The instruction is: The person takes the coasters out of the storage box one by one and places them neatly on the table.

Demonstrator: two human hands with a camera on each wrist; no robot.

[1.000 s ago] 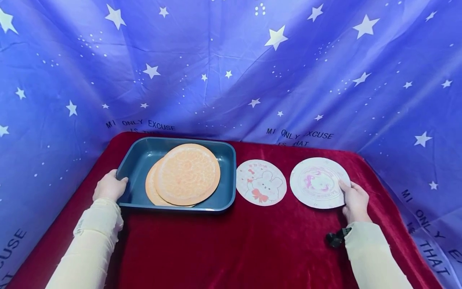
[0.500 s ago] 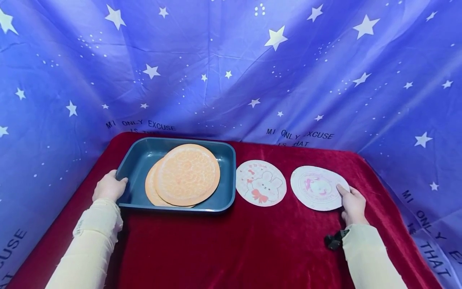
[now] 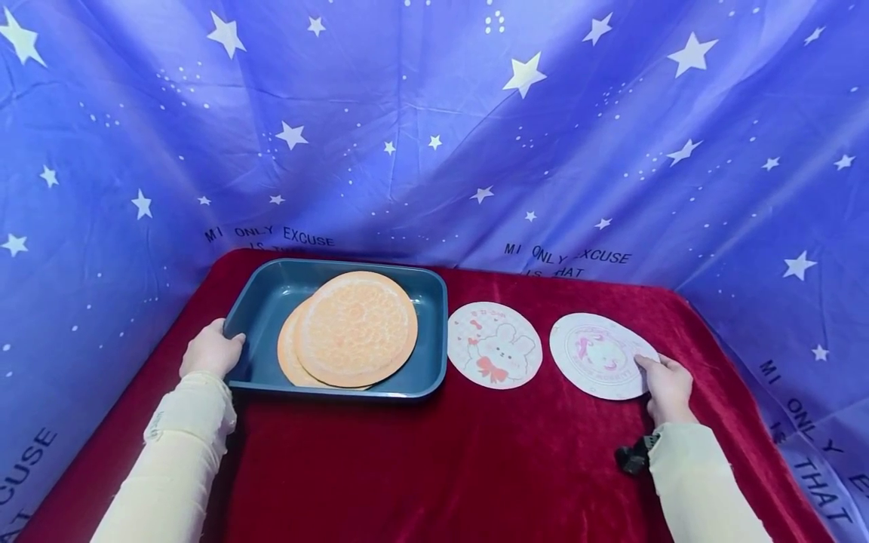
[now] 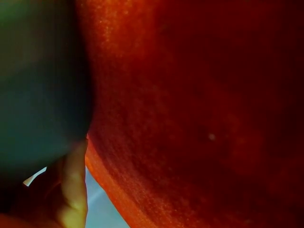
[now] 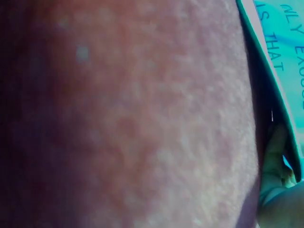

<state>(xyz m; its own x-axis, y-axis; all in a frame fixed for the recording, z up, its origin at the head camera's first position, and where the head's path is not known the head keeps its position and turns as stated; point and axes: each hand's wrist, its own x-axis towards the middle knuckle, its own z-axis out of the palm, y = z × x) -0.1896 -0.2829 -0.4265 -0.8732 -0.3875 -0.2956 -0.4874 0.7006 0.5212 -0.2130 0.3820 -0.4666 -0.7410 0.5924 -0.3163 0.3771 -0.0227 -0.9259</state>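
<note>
In the head view, the right hand (image 3: 670, 388) pinches the near right edge of the white disc (image 3: 597, 358), thumb on the printed face and the other fingers hidden underneath. The disc reaches out leftward from that grip. Beyond its far edge, a little apart from it, the bunny disc (image 3: 495, 345) lies on the red cloth (image 3: 434, 467). At the other side, the left hand (image 3: 212, 351) grips the left wall of the tray (image 3: 254, 302), thumb over the rim; inside, to the right of that grip, the orange discs (image 3: 357, 329) overlap. The step in hand looks like handling the white disc while the tray is steadied.

The left wrist view is mostly blurred cloth, with the tray's dark side close by and a finger up against it; how firmly it presses, I cannot tell.

In the right wrist view, the disc's edge slants above the cloth with fingers at its underside, so the part by the grip seems raised; whether the far edge touches the cloth is not shown. The next move, I judge, calls for a steady pinch, a level disc and an unshifted left grip.
</note>
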